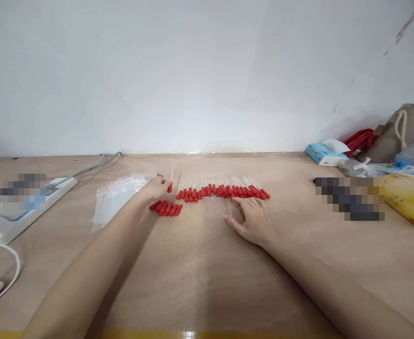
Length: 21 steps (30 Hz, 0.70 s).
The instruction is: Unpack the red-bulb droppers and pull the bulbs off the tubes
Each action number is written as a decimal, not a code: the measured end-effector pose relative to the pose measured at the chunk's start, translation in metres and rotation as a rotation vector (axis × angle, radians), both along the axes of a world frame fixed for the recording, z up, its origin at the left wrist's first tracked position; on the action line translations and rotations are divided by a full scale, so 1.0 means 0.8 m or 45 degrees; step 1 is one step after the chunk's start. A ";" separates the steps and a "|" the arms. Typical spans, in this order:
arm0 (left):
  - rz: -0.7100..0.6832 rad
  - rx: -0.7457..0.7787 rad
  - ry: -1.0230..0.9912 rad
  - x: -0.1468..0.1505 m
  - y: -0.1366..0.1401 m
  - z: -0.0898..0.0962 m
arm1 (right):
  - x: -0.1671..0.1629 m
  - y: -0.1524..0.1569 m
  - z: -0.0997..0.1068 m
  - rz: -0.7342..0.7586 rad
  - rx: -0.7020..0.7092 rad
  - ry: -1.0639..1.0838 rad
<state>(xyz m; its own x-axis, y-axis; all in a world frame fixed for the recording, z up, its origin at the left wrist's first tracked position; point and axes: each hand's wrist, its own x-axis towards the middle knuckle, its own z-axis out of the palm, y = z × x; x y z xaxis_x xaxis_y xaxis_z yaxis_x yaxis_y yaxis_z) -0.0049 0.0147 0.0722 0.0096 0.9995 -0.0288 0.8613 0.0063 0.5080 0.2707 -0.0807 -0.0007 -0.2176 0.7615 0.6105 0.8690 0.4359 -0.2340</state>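
My left hand [159, 187] is closed in a pinch on a dropper [170, 187]; its red rubber bulb points down and its thin clear tube stands up. Just below that hand lies a short row of red bulbs [166, 208]. To the right stretches a long row of red-bulbed droppers [224, 190], their clear tubes pointing toward the wall. Several bare clear tubes [216, 212] lie side by side below this row. My right hand [252, 219] rests at their right edge, fingers apart, thumb and index fingertip beside the tubes. Whether it touches them I cannot tell.
Clear plastic bags [117, 195] lie left of the droppers, partly behind my left forearm. A white power strip [26, 209] with cables stands farther left. At right are a tissue pack [325, 153], a blurred dark object [350, 197] and a yellow packet [409, 200].
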 end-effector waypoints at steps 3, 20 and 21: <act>-0.151 0.165 -0.055 0.006 -0.024 0.004 | 0.003 0.003 -0.004 -0.017 0.067 0.118; -0.892 1.081 0.009 0.063 -0.104 -0.095 | -0.002 -0.014 0.002 0.112 0.399 -0.110; -0.903 1.091 -0.002 0.063 -0.105 -0.095 | -0.003 -0.013 0.002 0.140 0.391 -0.128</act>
<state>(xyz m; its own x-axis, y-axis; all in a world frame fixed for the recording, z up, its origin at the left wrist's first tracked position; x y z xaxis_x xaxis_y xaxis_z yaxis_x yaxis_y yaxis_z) 0.0458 -0.0689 -0.0040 0.5863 0.4568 0.6690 0.5300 -0.8409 0.1097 0.2683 -0.0912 0.0009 -0.3585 0.5138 0.7794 0.8251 0.5649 0.0071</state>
